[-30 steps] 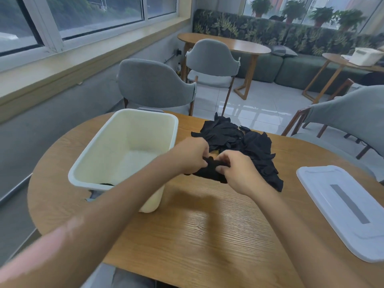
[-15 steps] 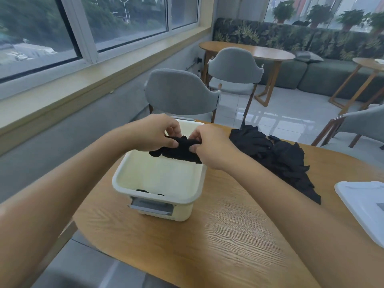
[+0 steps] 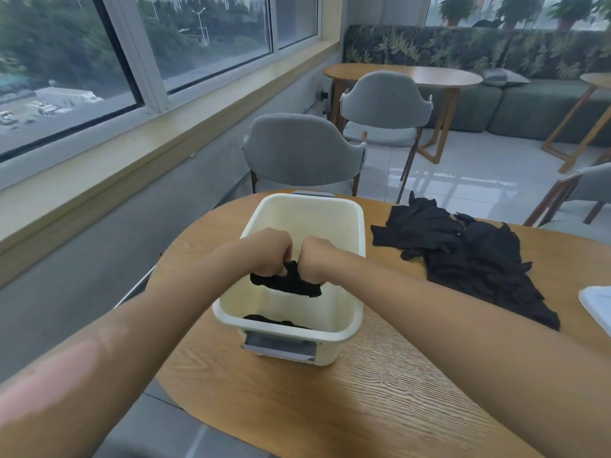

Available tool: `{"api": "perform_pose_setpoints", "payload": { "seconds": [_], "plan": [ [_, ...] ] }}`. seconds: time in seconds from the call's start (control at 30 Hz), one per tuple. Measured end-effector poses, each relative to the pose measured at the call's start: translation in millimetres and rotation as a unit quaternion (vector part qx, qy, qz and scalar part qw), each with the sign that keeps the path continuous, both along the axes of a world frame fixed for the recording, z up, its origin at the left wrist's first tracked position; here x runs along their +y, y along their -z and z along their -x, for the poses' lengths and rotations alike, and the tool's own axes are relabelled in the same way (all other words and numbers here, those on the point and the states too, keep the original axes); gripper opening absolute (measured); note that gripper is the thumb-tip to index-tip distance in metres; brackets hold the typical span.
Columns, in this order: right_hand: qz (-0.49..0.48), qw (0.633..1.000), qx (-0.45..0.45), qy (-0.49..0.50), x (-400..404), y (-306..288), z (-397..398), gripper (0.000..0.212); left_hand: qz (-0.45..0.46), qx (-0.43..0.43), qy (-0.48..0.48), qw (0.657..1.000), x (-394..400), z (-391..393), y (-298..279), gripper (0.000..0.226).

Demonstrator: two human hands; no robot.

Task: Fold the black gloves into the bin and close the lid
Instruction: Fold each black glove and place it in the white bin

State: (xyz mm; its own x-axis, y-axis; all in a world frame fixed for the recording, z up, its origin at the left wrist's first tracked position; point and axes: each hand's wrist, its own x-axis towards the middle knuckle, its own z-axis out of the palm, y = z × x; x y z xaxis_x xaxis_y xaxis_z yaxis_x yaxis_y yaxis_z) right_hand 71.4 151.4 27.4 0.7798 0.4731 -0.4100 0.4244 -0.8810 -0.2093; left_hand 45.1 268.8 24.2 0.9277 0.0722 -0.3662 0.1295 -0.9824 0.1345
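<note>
A cream plastic bin (image 3: 358, 226) stands on the wooden table (image 3: 363, 408). Both hands are inside its opening. My left hand (image 3: 264, 252) and my right hand (image 3: 317, 259) pinch a folded black glove (image 3: 287, 285) between them, held low in the bin above its floor. Another black glove (image 3: 274, 322) lies on the bin's floor by the near wall. A pile of black gloves (image 3: 469, 256) lies on the table to the right of the bin. A corner of the white lid (image 3: 598, 305) shows at the right edge.
A grey chair (image 3: 304, 153) stands just beyond the table's far edge, a second grey chair (image 3: 383, 104) and another wooden table (image 3: 403, 74) behind it. A window sill runs along the left. The bin has a grey handle (image 3: 281, 348) on its near side.
Both hands lifted the folded glove from the table, carried it left over the bin and lowered it inside. The view has turned towards the bin.
</note>
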Motion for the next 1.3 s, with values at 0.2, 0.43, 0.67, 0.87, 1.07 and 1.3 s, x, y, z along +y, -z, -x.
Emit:
{"api": "perform_pose_setpoints", "payload": {
  "seconds": [0.2, 0.43, 0.67, 0.87, 1.07, 1.3],
  "plan": [
    [0.072, 0.991, 0.114, 0.001, 9.5, 22.8, -6.9, 0.015, -0.064, 0.1, 0.061, 0.991, -4.5, -13.9, 27.8, 0.036],
    [0.16, 0.974, 0.155, -0.03, 18.9, 40.1, -1.5, 0.036, -0.055, 0.153, 0.079, 0.983, -6.7, -11.4, 45.4, 0.044],
    [0.149, 0.971, 0.188, 0.009, 16.3, 44.1, -4.7, 0.039, -0.093, 0.123, 0.074, 0.985, -7.5, -11.2, 47.5, 0.045],
    [0.123, 0.976, 0.177, -0.019, 7.2, 28.7, 1.9, 0.044, -0.123, 0.108, 0.089, 0.983, -9.0, -5.8, 42.6, 0.043],
    [0.083, 0.99, 0.032, -0.106, -4.8, -16.3, 0.3, 0.042, -0.087, 0.064, 0.084, 0.991, -11.7, 8.0, 4.7, 0.035],
    [-0.042, 0.991, -0.103, -0.08, -45.0, -74.5, -25.7, 0.028, -0.075, -0.005, 0.091, 0.993, -31.4, 16.1, -55.0, 0.035]
  ]
}}
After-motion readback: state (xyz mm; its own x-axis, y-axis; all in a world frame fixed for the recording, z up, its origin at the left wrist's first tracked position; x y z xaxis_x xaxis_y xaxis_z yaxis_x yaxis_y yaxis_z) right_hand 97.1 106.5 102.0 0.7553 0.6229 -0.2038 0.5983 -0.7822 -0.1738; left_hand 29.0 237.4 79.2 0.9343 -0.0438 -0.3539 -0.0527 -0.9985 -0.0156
